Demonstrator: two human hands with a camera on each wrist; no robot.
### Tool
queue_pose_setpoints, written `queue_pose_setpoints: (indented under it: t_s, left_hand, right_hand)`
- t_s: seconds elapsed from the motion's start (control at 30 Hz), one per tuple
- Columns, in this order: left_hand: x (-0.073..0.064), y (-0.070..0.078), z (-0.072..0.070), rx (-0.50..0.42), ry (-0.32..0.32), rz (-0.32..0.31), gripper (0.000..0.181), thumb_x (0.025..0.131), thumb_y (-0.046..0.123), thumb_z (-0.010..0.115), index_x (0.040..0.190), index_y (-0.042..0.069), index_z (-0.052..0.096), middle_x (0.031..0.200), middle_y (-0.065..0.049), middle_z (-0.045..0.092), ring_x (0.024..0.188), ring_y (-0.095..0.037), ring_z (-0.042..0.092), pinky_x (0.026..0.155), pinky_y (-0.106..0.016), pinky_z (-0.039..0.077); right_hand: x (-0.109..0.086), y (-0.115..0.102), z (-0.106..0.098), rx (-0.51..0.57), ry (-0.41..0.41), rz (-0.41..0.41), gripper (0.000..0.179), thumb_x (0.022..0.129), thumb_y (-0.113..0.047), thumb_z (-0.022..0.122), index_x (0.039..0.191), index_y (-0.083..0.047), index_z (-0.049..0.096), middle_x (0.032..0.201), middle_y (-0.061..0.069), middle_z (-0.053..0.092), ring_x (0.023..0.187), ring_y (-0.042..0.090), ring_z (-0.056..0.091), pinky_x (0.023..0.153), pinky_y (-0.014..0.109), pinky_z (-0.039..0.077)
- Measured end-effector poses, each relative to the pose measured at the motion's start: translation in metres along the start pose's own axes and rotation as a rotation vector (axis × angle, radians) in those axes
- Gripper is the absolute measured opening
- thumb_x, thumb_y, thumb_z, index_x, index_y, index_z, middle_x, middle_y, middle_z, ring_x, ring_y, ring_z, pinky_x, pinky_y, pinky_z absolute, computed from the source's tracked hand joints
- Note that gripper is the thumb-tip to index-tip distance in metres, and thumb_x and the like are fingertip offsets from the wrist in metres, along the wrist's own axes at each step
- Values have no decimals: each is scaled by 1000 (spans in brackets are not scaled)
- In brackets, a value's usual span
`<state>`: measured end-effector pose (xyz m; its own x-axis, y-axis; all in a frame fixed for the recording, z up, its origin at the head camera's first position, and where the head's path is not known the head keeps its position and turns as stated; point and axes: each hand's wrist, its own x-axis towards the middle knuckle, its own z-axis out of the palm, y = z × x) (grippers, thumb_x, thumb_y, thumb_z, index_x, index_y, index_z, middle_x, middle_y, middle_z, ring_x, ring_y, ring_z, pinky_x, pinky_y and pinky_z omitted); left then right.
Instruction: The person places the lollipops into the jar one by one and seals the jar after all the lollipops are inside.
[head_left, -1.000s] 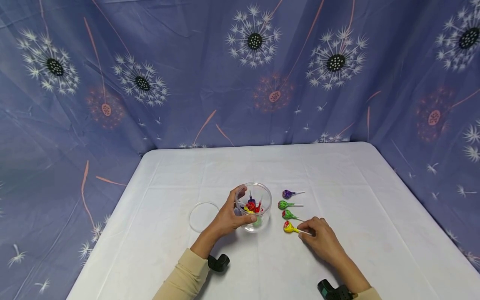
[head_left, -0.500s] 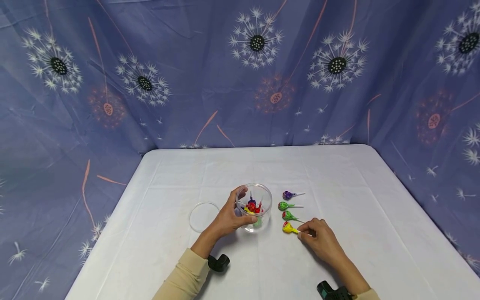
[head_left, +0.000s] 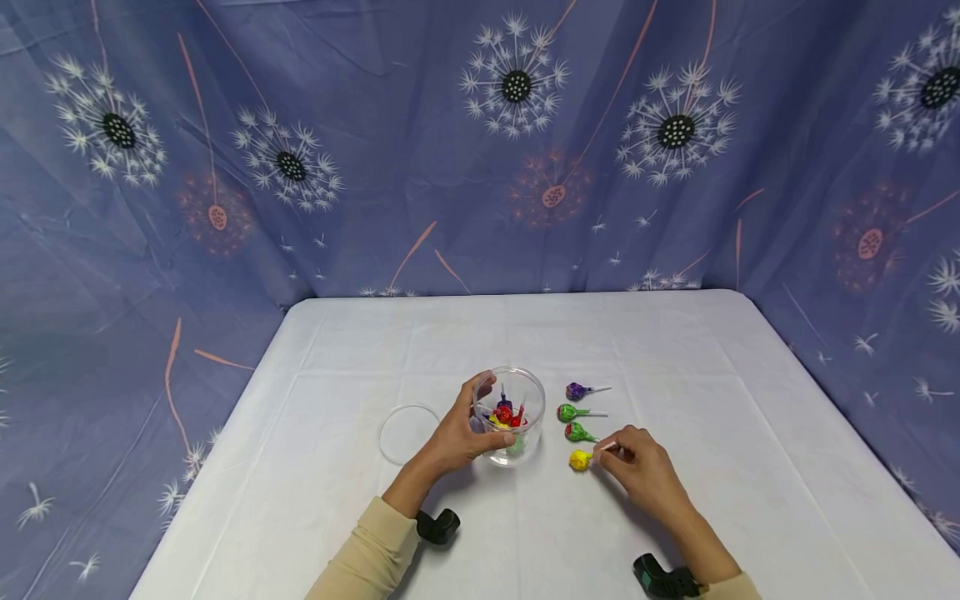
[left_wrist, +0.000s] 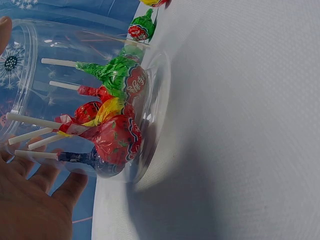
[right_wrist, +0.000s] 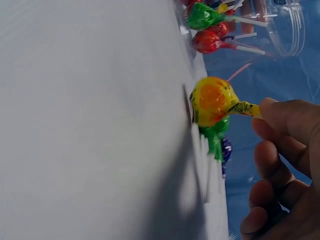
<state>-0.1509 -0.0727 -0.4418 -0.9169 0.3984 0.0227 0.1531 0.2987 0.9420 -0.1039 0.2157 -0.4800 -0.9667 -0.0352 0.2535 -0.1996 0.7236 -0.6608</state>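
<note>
My left hand (head_left: 457, 432) holds a clear plastic jar (head_left: 529, 437) upright on the table, fingers and thumb round its sides. Inside it, several wrapped lollipops stand stick-up, among them a green one (left_wrist: 117, 75), a red one (left_wrist: 117, 140) and a dark blue one (left_wrist: 100, 162). Right of the jar, my right hand (head_left: 643, 475) pinches a yellow lollipop (head_left: 580, 460) by its stick between thumb and finger. In the right wrist view the yellow lollipop (right_wrist: 212, 101) has its head close to the table, but whether it touches cannot be told.
Beyond the right hand, a purple lollipop (head_left: 576, 391) and two green lollipops (head_left: 567, 412) lie in a column on the white tablecloth (head_left: 337, 517). A clear round lid or ring (head_left: 380, 437) lies left of the jar. A blue dandelion-print curtain (head_left: 420, 167) hangs behind the table.
My right hand has taken hold of the yellow lollipop's stick and tilted it up, turning the head slightly. The left hand and the jar have stayed in place.
</note>
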Motion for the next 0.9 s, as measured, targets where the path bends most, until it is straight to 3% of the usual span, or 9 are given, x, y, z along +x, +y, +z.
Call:
queue_pose_setpoints:
  t_s: [0.1,0.2,0.43,0.67,0.9]
  left_hand:
    - [5,-14,2,9,14,2,93,75,25,80,147,29,20,154,1,30,143,-21,27,117,-48,23]
    - [6,-18,3,15,17,12,93,74,29,80,146,32,21,154,2,31,143,-19,29,117,-48,24]
    - [6,-19,3,13,15,12,92,74,33,80,145,34,21,153,4,31,143,-18,29,117,-47,24]
    - [7,-19,2,5,15,21,92,74,32,80,146,33,21,154,-1,30,143,-19,29,116,-47,24]
    - [6,-19,1,9,11,9,94,73,37,80,146,33,20,154,1,30,143,-18,29,117,-47,24]
  right_hand:
    - [3,-5,-2,16,7,-10,14,79,-13,73,75,-25,67,72,-13,52,69,3,40,59,20,35]
    - [8,-10,-3,25,21,-37,15,79,-14,74,74,-26,66,72,-13,53,69,4,42,60,20,36]
    - [22,-29,-11,51,72,-105,14,78,-11,74,74,-22,66,69,-11,50,67,6,42,58,20,35]
    - [42,-56,-26,86,49,-83,7,82,-14,72,81,-17,66,66,-4,44,61,6,38,51,22,33]
    - [62,-81,-32,125,37,-80,6,84,-19,71,89,-17,69,63,-1,43,55,9,38,48,23,32]
